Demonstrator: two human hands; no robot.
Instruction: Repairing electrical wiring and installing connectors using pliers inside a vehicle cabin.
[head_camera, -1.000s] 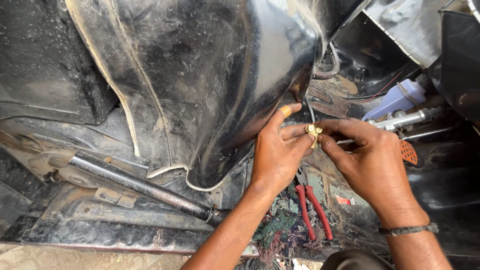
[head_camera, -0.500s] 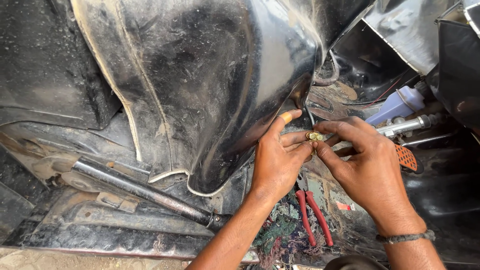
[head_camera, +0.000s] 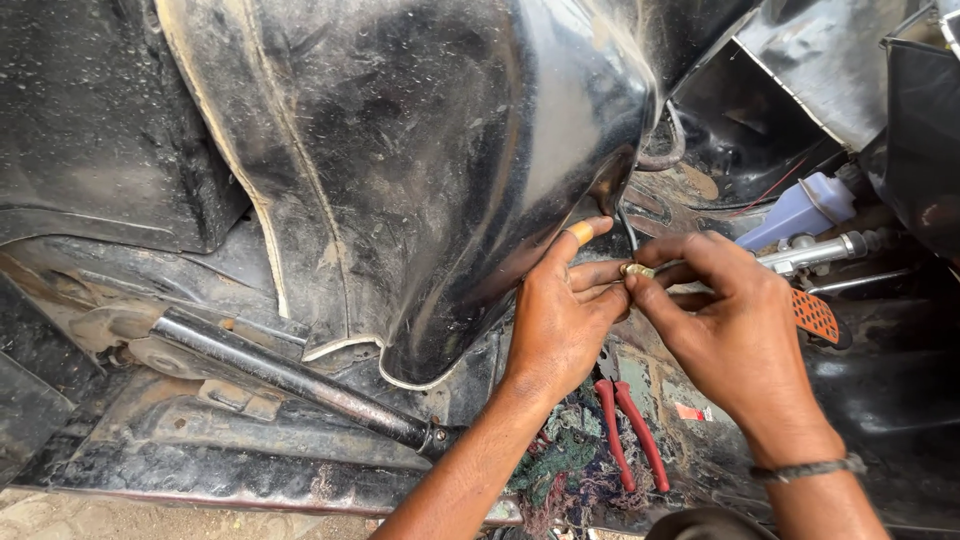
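Here, at the left, a dark steel rod (head_camera: 300, 375) lies low beneath the glossy black curved body panel (head_camera: 430, 170). Right of centre, the left hand (head_camera: 560, 320) and right hand (head_camera: 735, 335) meet, fingertips pressed together, pinching a small brass-coloured fitting (head_camera: 634, 270) just under the panel's edge; it looks mid-fitting, not seated. Near them lie red-handled pliers (head_camera: 630, 430); farther right, a pale lilac plastic bottle (head_camera: 800, 210).

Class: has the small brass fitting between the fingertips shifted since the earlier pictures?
Cannot tell: the brass fitting sits at the same spot beside the black panel's edge; only the camera seems moved.
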